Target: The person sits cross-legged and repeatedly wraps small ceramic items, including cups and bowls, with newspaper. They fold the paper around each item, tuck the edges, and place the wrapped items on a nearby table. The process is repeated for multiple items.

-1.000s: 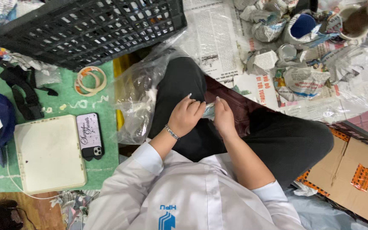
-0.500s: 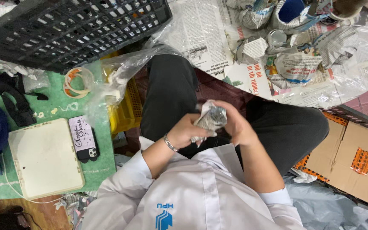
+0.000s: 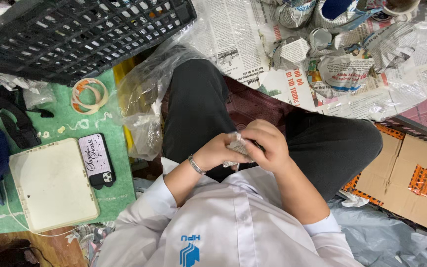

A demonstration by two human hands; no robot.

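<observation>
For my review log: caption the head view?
Both hands, left and right, grip a paper-wrapped bundle over the lap.

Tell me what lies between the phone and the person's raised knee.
In the head view, a crumpled clear plastic bag lies between the phone and the knee.

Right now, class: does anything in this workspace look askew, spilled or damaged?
Nothing looks damaged or spilled. Both hands clasp a crumpled paper bundle; more wrapped bundles lie scattered on newspaper.

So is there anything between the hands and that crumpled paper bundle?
No. Both hands already grip the crumpled paper bundle over the lap: the left hand from one side, the right hand wrapped over the other. Nothing visible lies between.
</observation>
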